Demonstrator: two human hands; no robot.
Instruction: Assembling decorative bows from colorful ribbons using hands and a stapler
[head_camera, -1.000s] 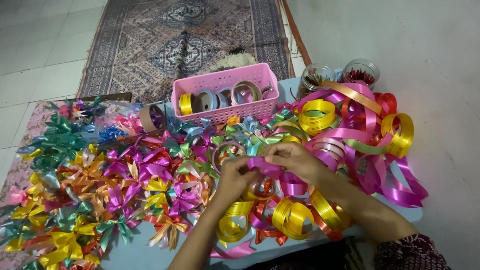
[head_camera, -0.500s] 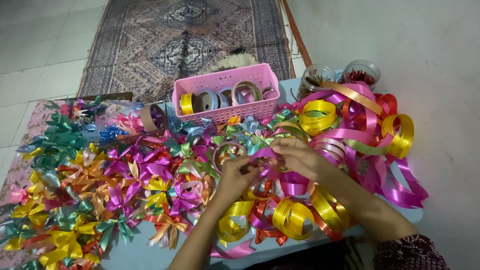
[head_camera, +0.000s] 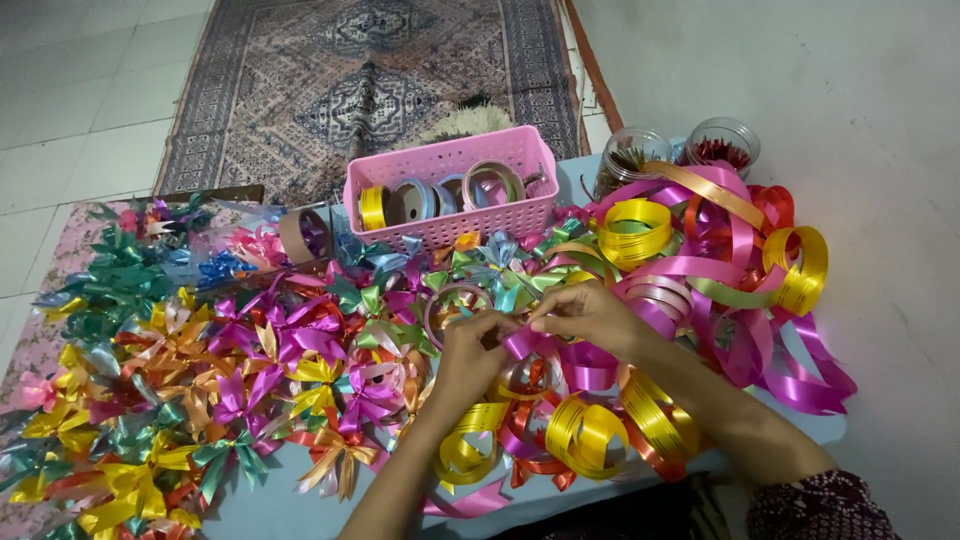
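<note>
Over the table (head_camera: 300, 505) mid-pile, my left hand (head_camera: 470, 355) & right hand (head_camera: 590, 318) are both pinched shut on a magenta ribbon strip (head_camera: 530, 343), mid-fold into a bow I'd say; next needs a tight centre pinch w/o slipping.

packages: two clear round jars (head_camera: 680, 150) | far right, behind the ribbons

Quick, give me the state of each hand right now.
Left hand: closed, fingers pinching the pink ribbon.
Right hand: closed, pinching the same pink ribbon from the other side.
</note>
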